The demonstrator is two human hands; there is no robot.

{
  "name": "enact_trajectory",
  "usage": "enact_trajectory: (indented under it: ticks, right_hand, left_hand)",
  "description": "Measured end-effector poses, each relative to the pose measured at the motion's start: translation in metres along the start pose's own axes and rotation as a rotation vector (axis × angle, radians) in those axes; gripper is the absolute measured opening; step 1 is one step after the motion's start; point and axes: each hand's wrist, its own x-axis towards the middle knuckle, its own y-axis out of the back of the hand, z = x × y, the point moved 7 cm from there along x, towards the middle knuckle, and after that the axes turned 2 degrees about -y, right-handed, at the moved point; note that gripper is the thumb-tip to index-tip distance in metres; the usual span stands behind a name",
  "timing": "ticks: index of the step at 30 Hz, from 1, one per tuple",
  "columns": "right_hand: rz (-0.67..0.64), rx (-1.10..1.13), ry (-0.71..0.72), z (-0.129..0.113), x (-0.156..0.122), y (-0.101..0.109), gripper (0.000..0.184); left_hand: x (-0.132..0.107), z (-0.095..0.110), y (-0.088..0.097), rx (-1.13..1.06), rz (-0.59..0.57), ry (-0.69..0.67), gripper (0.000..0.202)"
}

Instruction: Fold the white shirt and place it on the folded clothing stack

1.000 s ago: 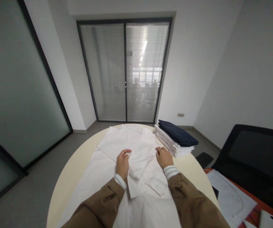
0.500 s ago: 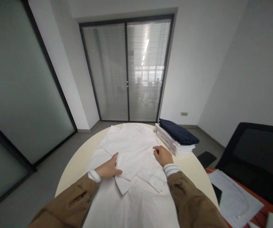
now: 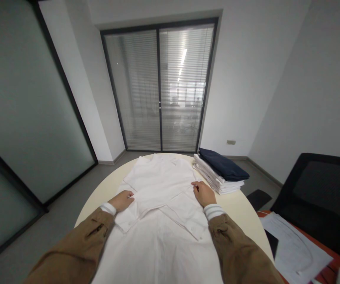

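A white shirt lies spread over the round table, its collar at the far side and its lower part running toward me. Both sleeves are folded inward across the body, with their cuffs angled toward me. My left hand is closed at the shirt's left side, thumb and fingers pinching the fold of the left sleeve. On the opposite side, my right hand pinches the shirt's right edge near the other sleeve's fold. Its curled fingers hide part of the cloth.
At the table's far right stands a stack of folded white garments with a dark navy folded garment on top. The cream round table has a curved edge. To the right are a black mesh chair and papers on a reddish surface.
My left hand has moved left from the middle of the shirt, and the left sleeve's cuff has shifted outward to the left with it. My right hand has stayed in place.
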Motion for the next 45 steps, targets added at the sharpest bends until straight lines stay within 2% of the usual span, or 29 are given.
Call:
enact_trajectory:
  ticks: [3,8,14,18,23,26,30,34,38,41,45]
  right_hand:
    - [0.001,0.000,-0.015,0.004,0.002,-0.001,0.031]
    - [0.047,0.023,0.051,0.005,0.006,-0.002,0.032]
    - [0.135,0.015,0.194,-0.002,0.005,-0.001,0.029]
    - [0.100,0.047,0.221,-0.001,0.007,-0.005,0.022]
    - [0.082,0.089,0.273,-0.004,0.007,-0.008,0.024]
    - [0.034,0.050,0.242,-0.005,0.006,-0.015,0.035]
    - [-0.076,-0.049,0.135,-0.004,0.004,-0.023,0.055]
    - [-0.228,-0.106,0.074,-0.007,0.001,-0.023,0.055]
    - [-0.395,-0.091,0.036,-0.009,-0.007,-0.020,0.063]
    - [-0.485,-0.073,0.052,-0.011,-0.015,-0.017,0.079]
    - [-0.529,-0.076,0.097,-0.016,-0.026,-0.012,0.102]
  left_hand:
    - [-0.004,-0.004,-0.004,0.028,-0.045,-0.003,0.030]
    - [-0.005,-0.019,0.008,0.073,-0.077,0.055,0.047]
    - [-0.007,-0.041,0.004,-0.014,-0.262,0.051,0.051]
    - [-0.001,-0.047,0.008,0.012,-0.177,0.078,0.042]
    - [0.008,-0.049,0.014,0.085,-0.085,0.126,0.031]
    - [0.010,-0.052,0.020,0.144,-0.044,0.165,0.024]
    - [0.009,-0.052,0.026,0.208,-0.005,0.191,0.025]
    - [0.010,-0.042,0.029,0.260,0.041,0.206,0.035]
    - [0.016,-0.017,0.024,0.299,0.078,0.150,0.040]
    - [0.022,0.014,0.011,0.301,0.091,0.066,0.044]
    - [0.030,0.070,-0.013,0.282,0.120,-0.081,0.052]
